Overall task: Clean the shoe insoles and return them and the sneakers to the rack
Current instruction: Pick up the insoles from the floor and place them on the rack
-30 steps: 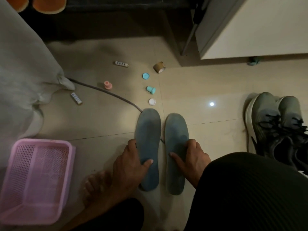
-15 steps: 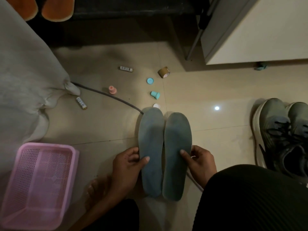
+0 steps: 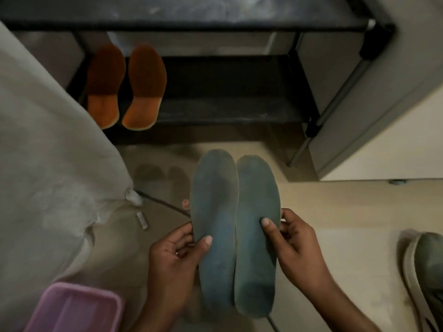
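The left hand (image 3: 175, 255) is pinching the outer edge of one flat blue-grey foam insole (image 3: 214, 226), and the right hand (image 3: 291, 238) is pinching the outer edge of its twin (image 3: 257, 236). Both insoles are lying side by side, edges touching, long axes pointing straight away from the hands, toes toward the dark metal shoe rack (image 3: 227, 92) directly ahead. The grey-green sneaker (image 3: 426, 279) is sitting on the floor beside the right hand, which I judge the nearer one.
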